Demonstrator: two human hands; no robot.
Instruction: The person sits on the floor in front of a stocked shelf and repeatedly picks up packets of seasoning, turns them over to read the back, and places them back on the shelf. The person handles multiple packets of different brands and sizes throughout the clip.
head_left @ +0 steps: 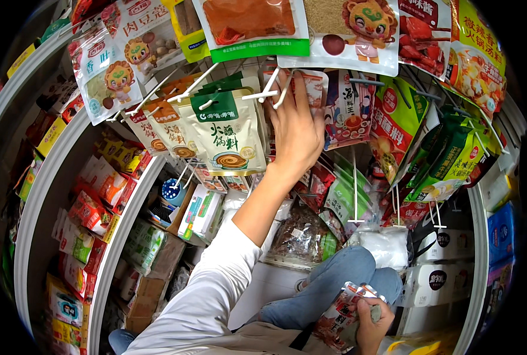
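White hooks [267,90] on the wire rack [420,83] in front of me hold hanging bags [228,127]. Boxes [92,210] sit on the shelf [50,177] beside me.

A green-and-cream pouch [228,127] hung on a white peg just left of the left hand [297,127], with orange-topped pouches [167,127] beside it. The hand touched a red-and-white packet [314,89] on the rack. Above hung a lion-printed bag [346,32]. Green sachets [447,160] hung at right. The right hand [373,322] gripped a red packet [341,316] near the knee.
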